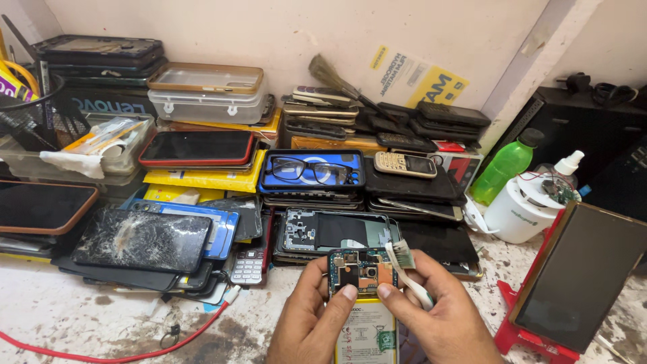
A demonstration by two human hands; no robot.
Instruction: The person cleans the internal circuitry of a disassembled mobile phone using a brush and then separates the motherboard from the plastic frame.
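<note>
- The room first: you work at a stained, speckled worktop [81, 310] against a pale wall, with stacks of old phones [317, 182] piled along the back, a cracked handset [141, 239] to your left, and a red cable [168, 344] trailing across the bare surface.
- To your right, a dark-screened phone [579, 276] leans on a red stand, near a green bottle [505, 165] and a white tub.
- The opened phone [360, 296] sits low in the middle, held between both hands just above the worktop; its circuit board and yellowish battery are exposed. Judge it light and stiff but fragile: hold it by the frame edges, not the board.
- Your left hand [310, 317] pinches its left edge, thumb pressed on the board.
- Your right hand [438, 310] grips a white toothbrush [408, 273], thumb on the phone; the bristles probably just clear the top corner.
</note>
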